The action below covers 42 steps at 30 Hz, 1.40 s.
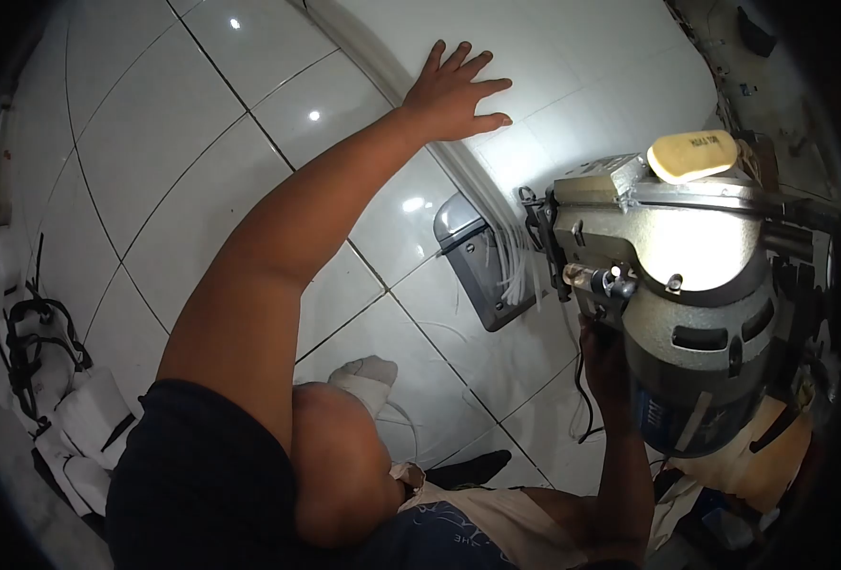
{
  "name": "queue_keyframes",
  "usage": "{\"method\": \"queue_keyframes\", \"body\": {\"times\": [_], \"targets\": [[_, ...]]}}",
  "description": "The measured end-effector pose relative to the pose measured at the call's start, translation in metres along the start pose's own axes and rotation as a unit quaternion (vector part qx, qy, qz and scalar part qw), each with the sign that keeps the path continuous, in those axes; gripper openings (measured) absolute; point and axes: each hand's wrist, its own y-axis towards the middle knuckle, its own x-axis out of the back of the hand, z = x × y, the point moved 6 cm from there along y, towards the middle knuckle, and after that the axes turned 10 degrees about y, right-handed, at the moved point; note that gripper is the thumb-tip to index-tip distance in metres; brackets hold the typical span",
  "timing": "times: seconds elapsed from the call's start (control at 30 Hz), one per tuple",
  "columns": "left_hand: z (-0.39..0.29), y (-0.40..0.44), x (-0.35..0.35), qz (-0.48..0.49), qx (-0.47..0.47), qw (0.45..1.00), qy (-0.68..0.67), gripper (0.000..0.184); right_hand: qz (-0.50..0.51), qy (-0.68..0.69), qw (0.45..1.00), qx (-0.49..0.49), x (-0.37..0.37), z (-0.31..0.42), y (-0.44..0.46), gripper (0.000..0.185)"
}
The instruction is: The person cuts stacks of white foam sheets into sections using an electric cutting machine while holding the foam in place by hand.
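My left hand (454, 93) rests with fingers spread on a white layered sheet of cloth (573, 57), close to its edge. On the right stands a cloth cutting machine (696, 247) with a big upright silver motor and a yellow block (692, 156) on top. My right hand (606, 366) is in shadow against the machine's near side, closed on it, its fingers mostly hidden. The machine's grey base plate (492, 285) shows on the floor, rounded at the front. Loose white strips (514, 266) of the cloth's edge hang over it.
White floor tiles (154, 123) spread to the left. White objects with tangled black cords (45, 332) lie at the far left. A dark cable (582, 399) runs below the machine. My bent leg and a foot in a sock (368, 375) are near. Cardboard (753, 456) lies at lower right.
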Motion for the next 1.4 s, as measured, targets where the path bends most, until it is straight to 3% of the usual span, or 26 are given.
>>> {"method": "queue_keyframes", "body": {"times": [0.17, 0.2, 0.23, 0.57, 0.63, 0.77, 0.87, 0.93, 1.03, 1.37, 1.4], "targets": [[-0.002, -0.002, 0.0, -0.001, 0.002, 1.0, -0.012, 0.064, -0.012, 0.044, 0.999, 0.004, -0.005, 0.002, 0.003, 0.039], [0.0, -0.004, -0.001, -0.002, 0.003, 1.0, -0.012, 0.064, -0.015, 0.221, 0.972, -0.075, 0.001, 0.001, 0.01, 0.04], [0.0, -0.004, -0.002, -0.002, 0.003, 1.0, -0.012, 0.063, -0.019, 0.389, 0.908, -0.153, 0.004, 0.0, 0.014, 0.041], [-0.009, -0.007, 0.003, 0.0, 0.003, 1.0, -0.03, 0.058, -0.008, 0.272, 0.958, -0.091, 0.037, 0.026, 0.044, 0.041], [-0.01, -0.005, 0.006, 0.013, 0.005, 1.0, -0.026, 0.056, 0.0, 0.366, 0.916, -0.167, 0.03, 0.017, 0.049, 0.042], [-0.013, -0.005, 0.002, 0.023, 0.007, 0.999, -0.041, 0.052, 0.002, 0.457, 0.861, -0.224, 0.039, 0.022, 0.06, 0.044], [-0.013, -0.003, -0.001, 0.024, 0.007, 0.997, -0.079, 0.047, 0.023, 0.388, 0.902, -0.189, 0.041, 0.024, 0.067, 0.045], [-0.007, 0.002, -0.006, 0.031, 0.011, 0.994, -0.102, 0.043, -0.021, 0.34, 0.93, -0.137, 0.039, 0.023, 0.068, 0.046], [-0.004, 0.005, -0.004, 0.042, 0.017, 0.989, -0.14, 0.037, -0.009, 0.252, 0.958, -0.136, 0.057, 0.033, 0.08, 0.046], [0.009, 0.011, -0.008, 0.051, 0.082, 0.919, -0.381, 0.041, -0.087, 0.243, 0.961, -0.099, 0.054, 0.032, 0.093, 0.047], [0.008, 0.007, 0.007, 0.081, 0.14, 0.906, -0.392, 0.04, -0.087, 0.228, 0.965, -0.092, 0.056, 0.034, 0.095, 0.047]]}}
